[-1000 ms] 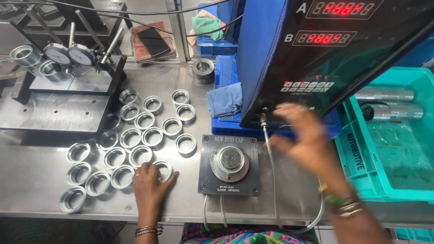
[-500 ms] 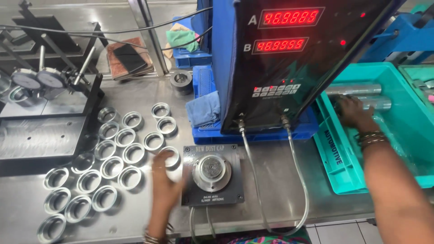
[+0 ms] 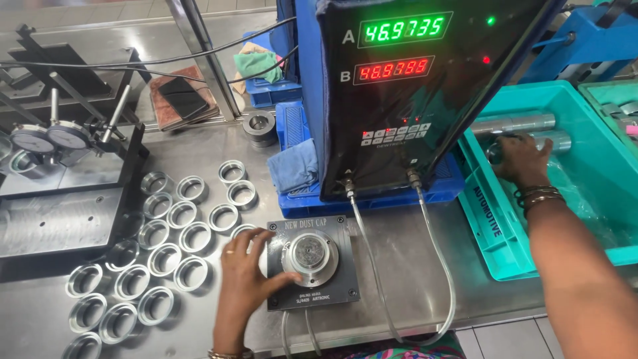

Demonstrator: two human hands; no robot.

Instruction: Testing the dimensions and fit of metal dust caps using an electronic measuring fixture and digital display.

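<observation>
My left hand [image 3: 247, 274] rests at the left side of a small dark gauge block [image 3: 312, 271], thumb and fingertips closed on the metal ring [image 3: 309, 256] seated on its round plug. My right hand [image 3: 523, 159] reaches into the teal bin [image 3: 495, 229] at the right and grips the end of a metal tube [image 3: 555, 141]. A second tube [image 3: 515, 123] lies just behind it. Above the block stands a black readout unit [image 3: 412, 86], its top row of digits green and its lower row red. Two hoses [image 3: 435, 266] run from it to the block.
Several identical metal rings [image 3: 166, 233] lie in rows on the steel table left of the block. A black stand with dial gauges [image 3: 50, 139] sits at far left. A blue crate [image 3: 302, 126] with a blue cloth [image 3: 294, 165] is under the readout. A phone [image 3: 181, 98] lies behind.
My left hand moved from the loose rings onto the ring on the gauge block. My right hand went from the readout's base into the teal bin. The top row of digits turned from red to green.
</observation>
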